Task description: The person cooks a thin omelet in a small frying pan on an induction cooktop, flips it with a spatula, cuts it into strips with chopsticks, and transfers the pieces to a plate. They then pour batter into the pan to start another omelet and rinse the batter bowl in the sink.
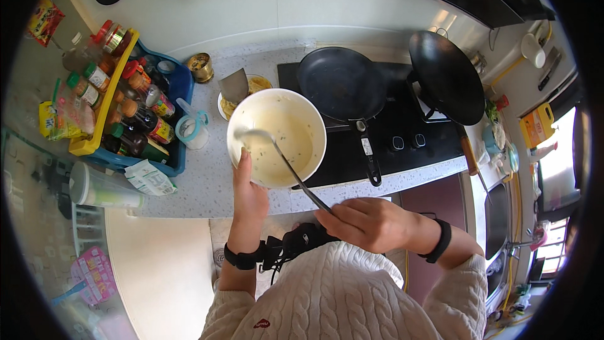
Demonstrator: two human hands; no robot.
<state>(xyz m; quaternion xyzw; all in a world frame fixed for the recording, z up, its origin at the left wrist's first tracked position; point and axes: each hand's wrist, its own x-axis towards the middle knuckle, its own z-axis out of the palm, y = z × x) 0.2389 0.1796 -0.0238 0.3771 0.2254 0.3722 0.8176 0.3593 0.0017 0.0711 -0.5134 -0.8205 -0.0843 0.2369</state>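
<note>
My left hand (250, 193) grips the near left side of a white bowl (322, 139), its thumb over the rim. Pale yellow batter (288, 151) with green flecks lies in the bowl. In my right hand (365, 222) is the handle of a metal ladle (302, 182); the ladle's blurred head is inside the bowl at the left. Behind the bowl, a plate of yellow pancakes (258, 84) is partly hidden, with a flat grey metal turner blade (234, 86) over it. A black frying pan (342, 85) sits on the cooktop to the right of the bowl.
A black wok (446, 78) rests tilted on the right burner. At the left stand a blue and yellow basket (181, 99) of bottles, a lidded clear jar (193, 134), a brass-coloured cup (201, 68) and a white packet (150, 178). The pan's handle (370, 160) points towards me, past the cooktop's front edge.
</note>
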